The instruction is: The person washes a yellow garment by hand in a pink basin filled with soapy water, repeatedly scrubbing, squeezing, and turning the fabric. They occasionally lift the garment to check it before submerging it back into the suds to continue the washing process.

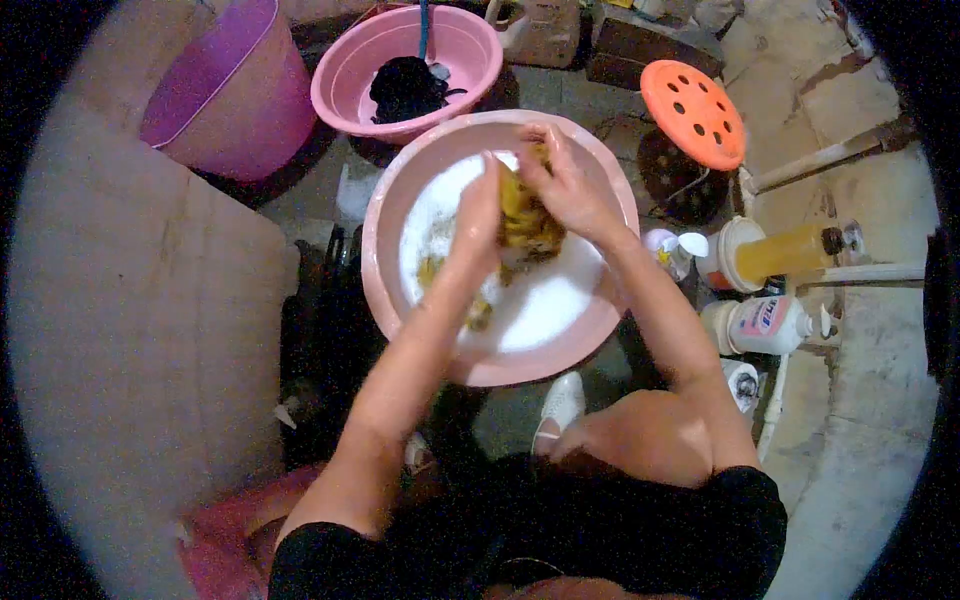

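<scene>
A wide pale-pink basin (375, 255) full of white suds (560, 305) stands on the floor in front of me. Over the suds a wet yellow-brown cloth (528, 222) is bunched between my hands. My left hand (482, 212) presses along its left side, fingers pointing away from me. From the upper right, my right hand (560, 185) closes over the cloth with curled fingers. The lower folds reach down to the foam, and more yellow-brown fabric (478, 315) shows in the suds below my left hand. The cloth is partly blurred.
Behind the basin sits a smaller pink basin (335, 95) with black fabric (405, 90) and a hose. A purple tub (290, 105) is at upper left, an orange stool (690, 110) at upper right. A pump bottle (770, 325) and a yellow-liquid bottle (785, 255) line the right.
</scene>
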### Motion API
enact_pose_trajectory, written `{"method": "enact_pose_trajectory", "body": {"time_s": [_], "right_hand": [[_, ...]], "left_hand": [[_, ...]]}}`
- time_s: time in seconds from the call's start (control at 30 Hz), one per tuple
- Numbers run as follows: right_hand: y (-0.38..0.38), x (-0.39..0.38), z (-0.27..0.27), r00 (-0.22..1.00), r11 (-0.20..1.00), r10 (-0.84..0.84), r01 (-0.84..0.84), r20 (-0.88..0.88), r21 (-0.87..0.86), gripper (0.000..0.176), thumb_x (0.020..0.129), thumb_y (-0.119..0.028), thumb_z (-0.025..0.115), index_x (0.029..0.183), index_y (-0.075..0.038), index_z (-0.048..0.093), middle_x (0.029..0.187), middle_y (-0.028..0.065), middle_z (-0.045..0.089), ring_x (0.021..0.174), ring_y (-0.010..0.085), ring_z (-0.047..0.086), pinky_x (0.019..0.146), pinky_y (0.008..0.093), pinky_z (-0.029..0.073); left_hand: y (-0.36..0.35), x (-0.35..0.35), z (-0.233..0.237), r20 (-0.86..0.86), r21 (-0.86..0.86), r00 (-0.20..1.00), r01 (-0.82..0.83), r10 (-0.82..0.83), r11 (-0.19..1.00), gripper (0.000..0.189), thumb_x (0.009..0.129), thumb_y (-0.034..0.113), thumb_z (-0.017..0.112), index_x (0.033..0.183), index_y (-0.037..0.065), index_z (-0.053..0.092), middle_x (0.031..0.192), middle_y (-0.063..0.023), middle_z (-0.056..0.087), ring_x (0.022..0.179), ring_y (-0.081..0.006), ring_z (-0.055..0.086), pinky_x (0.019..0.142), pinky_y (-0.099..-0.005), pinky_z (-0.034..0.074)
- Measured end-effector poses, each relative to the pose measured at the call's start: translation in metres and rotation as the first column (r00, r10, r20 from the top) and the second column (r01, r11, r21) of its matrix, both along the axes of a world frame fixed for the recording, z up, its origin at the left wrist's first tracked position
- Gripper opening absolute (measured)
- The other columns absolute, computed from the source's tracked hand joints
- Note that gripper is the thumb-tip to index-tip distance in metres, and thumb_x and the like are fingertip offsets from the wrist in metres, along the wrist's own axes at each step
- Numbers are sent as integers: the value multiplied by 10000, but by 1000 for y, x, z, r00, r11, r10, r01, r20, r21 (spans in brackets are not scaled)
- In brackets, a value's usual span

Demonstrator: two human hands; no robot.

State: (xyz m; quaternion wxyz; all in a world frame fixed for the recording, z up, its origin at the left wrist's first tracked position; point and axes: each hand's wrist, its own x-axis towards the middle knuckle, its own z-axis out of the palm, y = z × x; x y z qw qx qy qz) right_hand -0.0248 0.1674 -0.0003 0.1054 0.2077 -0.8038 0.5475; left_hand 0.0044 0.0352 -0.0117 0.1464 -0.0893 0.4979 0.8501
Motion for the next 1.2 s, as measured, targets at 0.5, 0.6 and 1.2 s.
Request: {"method": "enact_pose_trajectory", "body": {"time_s": [0.5, 0.6, 1.2], "right_hand": [[15, -6, 125, 881, 893, -316, 152, -352, -423, 398, 680, 80, 651, 1043, -53, 555, 963, 47, 623, 894, 151, 586, 800, 292, 484], [-24, 60, 77, 999, 994, -21, 25, 35, -102, 334, 628, -68, 735, 902, -69, 543, 872, 41, 551, 858, 162, 556, 763, 298, 462], [-20, 5, -128, 966, 964, -137, 80, 217, 252, 303, 828, -235, 584, 754, 55, 627, 687, 176, 637, 659, 251, 630, 597, 381, 492]], "left_hand": [[-21, 12, -3, -20, 129, 741, 667, -671, 734, 862, 815, 751, 280, 1180, 10, 526, 959, -136, 624, 851, -220, 618, 793, -340, 506], [-5, 18, 6, 85, 664, 910, 252, -406, 704, 861, 814, 728, 291, 1252, 10, 473, 1081, -126, 602, 886, -212, 607, 803, -356, 515], [27, 34, -92, 378, 343, 924, -202, 61, 917, 432, 919, 404, 468, 1237, 112, 482, 1206, -79, 534, 1105, -206, 522, 895, -412, 467]]}}
